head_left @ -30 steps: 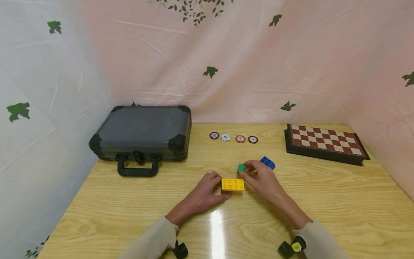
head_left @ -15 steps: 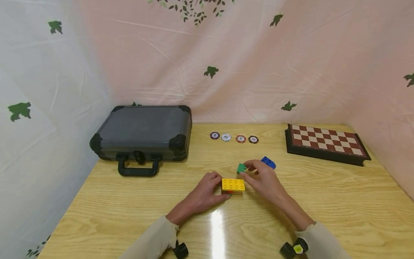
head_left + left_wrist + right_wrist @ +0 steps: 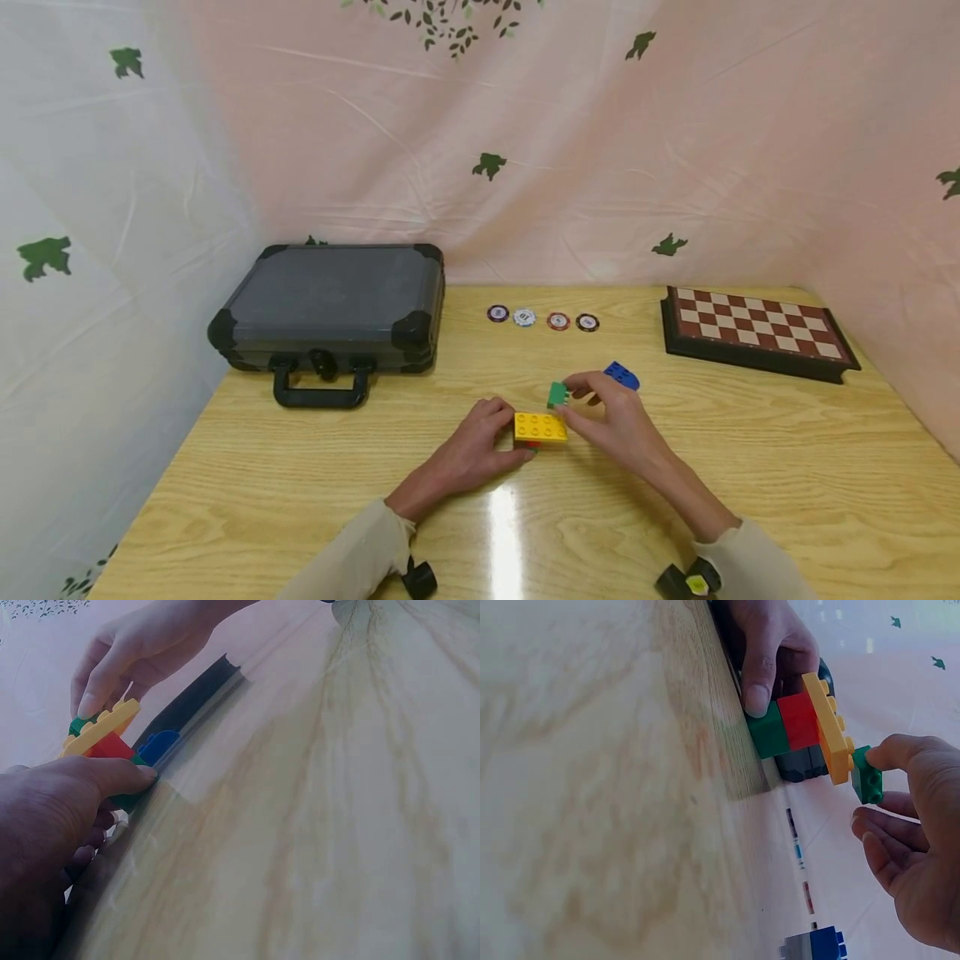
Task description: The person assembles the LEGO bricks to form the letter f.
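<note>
In the head view my left hand grips the base of a small toy-brick stack standing on the table. A green brick forms its bottom, a red brick sits above that, and a flat yellow brick with studs up caps it, overhanging to the right. My right hand pinches a second green brick between thumb and fingers, close by the yellow brick's far right corner. In the right wrist view that green brick is just above the yellow one; whether they touch I cannot tell.
Behind my right hand lies a blue brick with a rounded end. Several poker chips form a row farther back. A grey case stands at the back left, a folded chessboard at the back right. Cloth hangs behind the table.
My right hand has turned slightly, and the green brick in it has tilted and shifted a little toward the yellow brick. My left hand and the stack stay in place.
</note>
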`<control>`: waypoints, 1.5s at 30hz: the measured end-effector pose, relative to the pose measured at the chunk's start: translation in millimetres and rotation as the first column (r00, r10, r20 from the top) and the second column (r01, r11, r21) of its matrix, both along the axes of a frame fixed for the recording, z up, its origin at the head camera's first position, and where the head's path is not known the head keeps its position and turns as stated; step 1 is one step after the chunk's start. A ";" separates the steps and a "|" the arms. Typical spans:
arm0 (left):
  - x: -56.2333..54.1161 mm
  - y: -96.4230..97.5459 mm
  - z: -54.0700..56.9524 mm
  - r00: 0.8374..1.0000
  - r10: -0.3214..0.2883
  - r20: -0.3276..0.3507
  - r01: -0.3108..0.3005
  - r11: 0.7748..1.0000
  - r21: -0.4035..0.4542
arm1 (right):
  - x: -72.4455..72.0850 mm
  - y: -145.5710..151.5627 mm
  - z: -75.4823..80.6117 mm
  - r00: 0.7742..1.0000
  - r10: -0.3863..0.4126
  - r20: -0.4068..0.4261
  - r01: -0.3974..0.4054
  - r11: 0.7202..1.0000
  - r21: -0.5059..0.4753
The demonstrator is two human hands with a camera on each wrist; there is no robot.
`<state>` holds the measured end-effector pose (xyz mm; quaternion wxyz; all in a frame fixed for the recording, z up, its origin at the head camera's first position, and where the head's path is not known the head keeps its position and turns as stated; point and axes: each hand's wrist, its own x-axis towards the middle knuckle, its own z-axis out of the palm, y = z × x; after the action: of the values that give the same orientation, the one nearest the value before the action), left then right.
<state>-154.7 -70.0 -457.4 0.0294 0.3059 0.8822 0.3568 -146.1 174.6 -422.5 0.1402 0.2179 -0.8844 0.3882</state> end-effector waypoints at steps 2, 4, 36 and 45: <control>-0.4 0.0 -0.4 1.000 0.001 0.002 -0.001 1.000 0.000 | 1.2 0.3 0.4 1.000 0.017 -0.005 -0.017 1.000 -0.007; -0.5 0.0 -0.6 1.000 -0.001 0.002 0.001 1.000 0.000 | 1.8 0.4 0.6 0.999 0.029 -0.013 -0.029 1.000 -0.010; 0.3 0.7 0.7 0.999 -0.010 -0.046 0.011 1.000 0.005 | 6.8 -10.4 2.2 0.962 0.210 -0.175 -0.213 0.977 0.002; 0.0 -0.3 0.5 0.999 -0.014 -0.041 0.015 1.000 0.016 | 8.1 -14.1 2.9 0.962 0.218 -0.163 -0.218 0.976 0.023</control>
<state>-154.7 -70.4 -456.9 0.0114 0.3199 0.8774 0.3574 -138.1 160.4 -419.6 0.1684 0.3455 -0.8415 0.3797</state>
